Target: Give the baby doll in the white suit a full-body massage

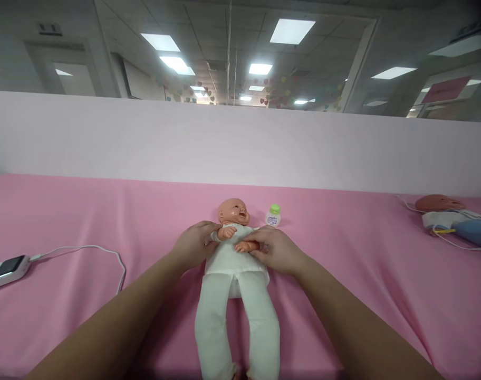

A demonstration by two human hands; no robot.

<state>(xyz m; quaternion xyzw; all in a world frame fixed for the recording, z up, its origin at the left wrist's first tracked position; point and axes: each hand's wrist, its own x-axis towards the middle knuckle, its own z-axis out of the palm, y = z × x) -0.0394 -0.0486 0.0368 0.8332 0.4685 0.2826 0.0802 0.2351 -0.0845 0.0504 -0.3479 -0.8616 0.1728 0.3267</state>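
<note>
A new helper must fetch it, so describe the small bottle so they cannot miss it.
On the pink cloth, find the doll in white near the middle. Just to the right of its head is a small, pale bottle with a printed label. Its bright green cap sets it apart from everything else on the cloth.

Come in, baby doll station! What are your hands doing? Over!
Left hand and right hand on the doll's arms. Doll face-up on pink cloth. Small bottle near its head. Over.
</note>
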